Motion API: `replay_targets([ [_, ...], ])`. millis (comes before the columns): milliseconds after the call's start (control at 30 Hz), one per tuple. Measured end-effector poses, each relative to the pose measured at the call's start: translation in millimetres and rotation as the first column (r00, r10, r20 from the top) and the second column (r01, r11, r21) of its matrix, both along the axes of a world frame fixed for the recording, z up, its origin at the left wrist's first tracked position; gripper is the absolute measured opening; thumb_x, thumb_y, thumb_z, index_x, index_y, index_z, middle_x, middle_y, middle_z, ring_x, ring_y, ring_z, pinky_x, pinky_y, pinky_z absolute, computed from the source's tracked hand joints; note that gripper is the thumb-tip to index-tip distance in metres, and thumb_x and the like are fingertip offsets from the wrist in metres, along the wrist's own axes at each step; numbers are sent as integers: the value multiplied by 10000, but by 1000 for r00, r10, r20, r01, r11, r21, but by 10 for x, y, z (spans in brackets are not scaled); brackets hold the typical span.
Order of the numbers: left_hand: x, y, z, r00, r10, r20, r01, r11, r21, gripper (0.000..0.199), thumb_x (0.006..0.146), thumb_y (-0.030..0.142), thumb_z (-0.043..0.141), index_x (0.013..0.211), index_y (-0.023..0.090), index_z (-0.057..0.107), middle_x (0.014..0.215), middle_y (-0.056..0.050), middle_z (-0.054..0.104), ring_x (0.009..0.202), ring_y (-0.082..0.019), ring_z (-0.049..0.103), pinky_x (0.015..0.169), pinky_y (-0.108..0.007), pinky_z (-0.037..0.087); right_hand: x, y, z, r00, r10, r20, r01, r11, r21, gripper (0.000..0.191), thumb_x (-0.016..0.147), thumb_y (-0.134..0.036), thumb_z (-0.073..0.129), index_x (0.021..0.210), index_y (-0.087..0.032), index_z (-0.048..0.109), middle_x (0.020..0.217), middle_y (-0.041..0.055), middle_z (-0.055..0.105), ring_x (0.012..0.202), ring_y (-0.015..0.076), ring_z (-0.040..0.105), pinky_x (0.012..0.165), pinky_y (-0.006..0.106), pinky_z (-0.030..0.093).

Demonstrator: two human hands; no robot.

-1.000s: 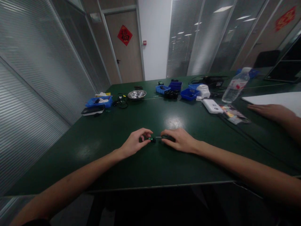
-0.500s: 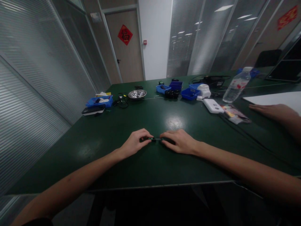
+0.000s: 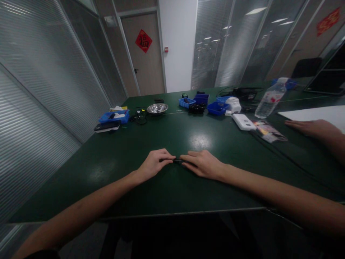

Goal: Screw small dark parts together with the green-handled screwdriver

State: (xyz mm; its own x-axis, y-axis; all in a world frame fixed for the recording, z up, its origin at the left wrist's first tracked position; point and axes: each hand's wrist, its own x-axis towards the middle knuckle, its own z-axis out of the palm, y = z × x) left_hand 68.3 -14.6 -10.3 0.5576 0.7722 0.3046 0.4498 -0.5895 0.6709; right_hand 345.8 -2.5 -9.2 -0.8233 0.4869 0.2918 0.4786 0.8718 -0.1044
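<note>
My left hand is closed, pinching a small black piece between thumb and fingertips, low over the green table. Its exact kind is too small and dark to make out. My right hand lies just to the right, its fingers closed round what looks like a slim screwdriver with a dark handle. The thin metal shaft points left, at the black piece. Most of the handle is hidden under the fingers. The two hands' fingertips are only a short gap apart.
On the green table stand a metal bowl, blue trays, a water bottle, a white device and a dark cable. Another person's hand rests at the right, by a white sheet.
My right hand's fingers have moved slightly left, closer to the left hand. Less of the shaft and the dark handle shows now. The other person's hand has stayed in place.
</note>
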Motion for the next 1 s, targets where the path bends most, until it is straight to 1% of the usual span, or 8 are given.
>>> replay_targets([
  [200, 1, 4, 2, 1000, -17, 15, 17, 999, -38, 234, 975, 246, 669, 1179, 223, 780, 1086, -75, 717, 962, -199, 679, 862, -335, 543, -35, 21, -43, 997, 5, -73, -7, 1000, -25, 389, 1106, -397, 401, 1351, -187, 619, 960, 78, 680, 720, 157, 607, 632, 277, 408],
  [400, 23, 27, -15, 998, -54, 21, 55, 994, -98, 266, 966, 253, 683, 1220, 220, 752, 1144, -72, 697, 940, -180, 650, 837, -305, 526, -91, 18, -66, 997, -46, -54, 45, 999, -19, 398, 1104, -401, 404, 1374, -190, 604, 982, 84, 688, 758, 175, 637, 650, 283, 426],
  [500, 21, 40, -25, 998, -60, 16, 61, 993, -104, 367, 948, 222, 696, 1315, 232, 702, 1243, -86, 669, 906, -165, 627, 819, -306, 529, -55, 52, -61, 992, -108, -67, 105, 993, -58, 395, 1095, -404, 422, 1370, -193, 611, 1016, 91, 703, 796, 193, 658, 686, 300, 453],
  [600, 14, 49, -54, 999, -39, 37, 43, 992, -118, 510, 932, 201, 705, 1432, 250, 612, 1325, -100, 632, 911, -157, 628, 822, -313, 537, 33, 120, -45, 984, -158, -78, 148, 982, -119, 378, 1080, -406, 444, 1305, -186, 653, 1056, 99, 728, 837, 207, 677, 729, 315, 475],
  [733, 4, 56, -78, 999, -5, 45, 12, 988, -155, 615, 921, 204, 715, 1504, 244, 527, 1213, -90, 661, 896, -157, 635, 797, -307, 543, 169, 218, -14, 968, -243, -66, 230, 959, -162, 370, 1051, -421, 487, 1261, -190, 687, 1041, 88, 752, 831, 214, 686, 730, 323, 475],
  [800, -1, 48, -57, 999, -12, 33, 17, 989, -145, 526, 925, 201, 705, 1436, 233, 589, 1263, -98, 647, 908, -157, 636, 800, -308, 545, 217, 256, -6, 956, -290, -48, 279, 946, -168, 360, 1044, -420, 495, 1246, -201, 698, 1024, 77, 760, 817, 214, 685, 724, 324, 467],
  [900, 0, 0, 11, 999, -43, -10, 42, 994, -104, 278, 938, 194, 674, 1212, 211, 712, 1411, -103, 582, 974, -168, 644, 844, -325, 546, 244, 297, -9, 937, -347, -33, 338, 927, -161, 345, 1030, -417, 510, 1224, -217, 713, 1010, 69, 769, 823, 222, 688, 711, 323, 453],
  [1000, 42, -82, 79, 997, -43, -61, 39, 997, -65, 171, 938, 210, 668, 1097, 202, 730, 1391, -99, 594, 1077, -207, 642, 895, -352, 543, 234, 308, -13, 929, -370, -25, 362, 918, -161, 351, 1022, -425, 517, 1237, -230, 714, 1018, 63, 773, 845, 227, 694, 718, 319, 451],
])
